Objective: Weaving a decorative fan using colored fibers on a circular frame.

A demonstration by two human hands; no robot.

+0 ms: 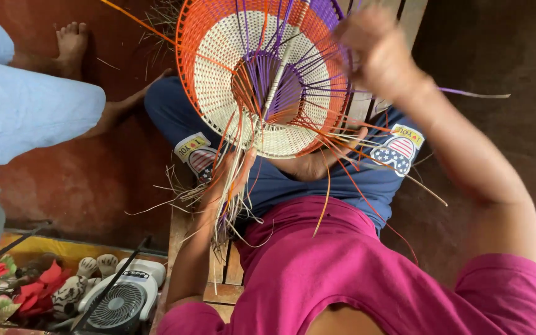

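The person is sitting on a wooden bench [221,273] and weaving a round basket [262,80] of cream, orange and purple strips, which is standing on edge over the knees, far from the camera and near the middle of the scene. The right hand [376,53] is raised at the basket's right rim, blurred, with fingers closed around a purple strand [473,94] that is trailing out to the right; it looks like a pulling pinch, though the exact grip is hard to tell. The left hand [227,180] is sitting below the basket's near edge, fingers curled around a bundle of loose cream and orange strips [231,211] hanging toward the bench. To do this pass well, the pull on the purple strand probably needs to be firm and even, with the left hand keeping the spare strips gathered so they are not tangling. At the near left, a small white fan [122,301] is lying beside some toys, and another person's bare foot [71,42] is resting on the red floor [88,186].
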